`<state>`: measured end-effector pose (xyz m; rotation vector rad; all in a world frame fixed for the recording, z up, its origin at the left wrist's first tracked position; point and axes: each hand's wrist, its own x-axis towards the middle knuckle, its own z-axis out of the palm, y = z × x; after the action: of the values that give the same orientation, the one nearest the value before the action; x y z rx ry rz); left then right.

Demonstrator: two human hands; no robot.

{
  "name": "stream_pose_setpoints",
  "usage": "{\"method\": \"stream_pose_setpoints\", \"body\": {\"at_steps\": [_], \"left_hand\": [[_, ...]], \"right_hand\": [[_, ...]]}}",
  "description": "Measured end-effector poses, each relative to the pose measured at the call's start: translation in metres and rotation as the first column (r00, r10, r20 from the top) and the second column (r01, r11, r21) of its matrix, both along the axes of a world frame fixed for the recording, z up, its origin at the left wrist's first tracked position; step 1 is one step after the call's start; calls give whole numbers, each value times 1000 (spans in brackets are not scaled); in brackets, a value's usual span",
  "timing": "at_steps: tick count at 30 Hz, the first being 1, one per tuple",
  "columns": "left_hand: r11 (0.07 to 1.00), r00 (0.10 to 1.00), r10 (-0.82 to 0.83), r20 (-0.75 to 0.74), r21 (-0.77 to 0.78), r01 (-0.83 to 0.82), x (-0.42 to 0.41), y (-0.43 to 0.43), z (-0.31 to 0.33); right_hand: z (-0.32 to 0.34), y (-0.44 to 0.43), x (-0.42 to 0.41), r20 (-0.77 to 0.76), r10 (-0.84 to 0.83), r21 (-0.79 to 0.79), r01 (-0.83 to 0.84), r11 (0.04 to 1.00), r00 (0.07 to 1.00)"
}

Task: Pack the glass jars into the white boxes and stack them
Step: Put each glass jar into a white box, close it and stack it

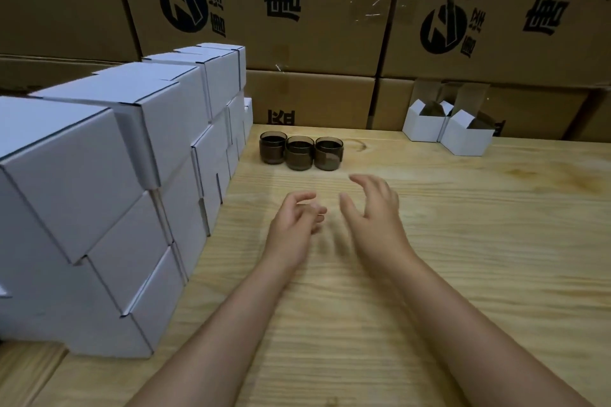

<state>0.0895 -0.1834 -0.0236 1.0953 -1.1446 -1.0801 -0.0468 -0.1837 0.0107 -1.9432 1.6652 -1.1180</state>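
Empty hands point(334, 211) near three jars point(300, 152)

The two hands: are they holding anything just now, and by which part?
Nothing is held. The left hand and right hand are both empty above the wooden table, short of the three glass jars.

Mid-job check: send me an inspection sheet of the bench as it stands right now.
Surface: pale wooden tabletop, grain and a knot visible.
Job's things: three dark glass jars side by side at the back, not yet boxed; two open white cardboard boxes at right rear, contents unclear; stack of closed white boxes at left.
Clutter: nothing seen.
Hands: left hand and right hand hover short of the jars, fingers relaxed, holding nothing.
Cables: nothing seen.
Surroundings: brown printed cardboard cartons stacked behind the table.
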Motion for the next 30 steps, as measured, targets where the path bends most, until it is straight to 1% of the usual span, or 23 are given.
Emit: {"method": "stream_pose_setpoints", "body": {"at_steps": [1, 2, 4, 9, 10, 13, 16, 19, 21, 23, 25, 30], "left_hand": [[1000, 999, 6, 43, -11, -6, -2, -1, -1], [1000, 998, 8, 55, -6, -7, -4, -2, -1], [1000, 996, 1, 88, -17, 0, -4, -3, -5], [999, 993, 7, 117, -39, -3, -2, -1, -5], [999, 994, 10, 112, -34, -6, -2, 0, -5], [999, 985, -5, 174, -38, 12, -2, 1, -7], [1000, 984, -6, 176, -27, 11, -2, 0, -9], [999, 986, -3, 168, -36, 10, 1, 0, -11], [999, 985, -2, 170, -53, 12, 0, 0, -12], [998, 987, 13, 161, -62, -3, 0, 1, -12], [998, 988, 8, 153, -63, 2, 0, 1, -10], [999, 994, 7, 113, -54, -1, 0, 2, -6]], "right_hand": [[-11, -4, -12, -31, -33, 18, 34, 999, 999], [-19, -7, -21, -34, -64, 28, 64, 998, 997], [-29, -11, -31, 18, -115, 46, 114, 992, 993], [-36, -20, -34, 89, -91, 56, 86, 995, 992], [-37, -24, -35, 104, -98, 61, 92, 994, 990], [-39, -41, -40, 145, -118, 55, 111, 992, 982], [-38, -73, -55, 162, -172, 60, 164, 985, 972], [-26, -123, -88, 89, -313, 16, 313, 950, 946], [-11, -159, -122, 30, -442, -21, 443, 896, 897], [2, -189, -159, -22, -535, -53, 533, 844, 845], [8, -211, -190, -55, -568, -53, 566, 823, 821], [8, -245, -231, -44, -547, 71, 548, 833, 836]]}}
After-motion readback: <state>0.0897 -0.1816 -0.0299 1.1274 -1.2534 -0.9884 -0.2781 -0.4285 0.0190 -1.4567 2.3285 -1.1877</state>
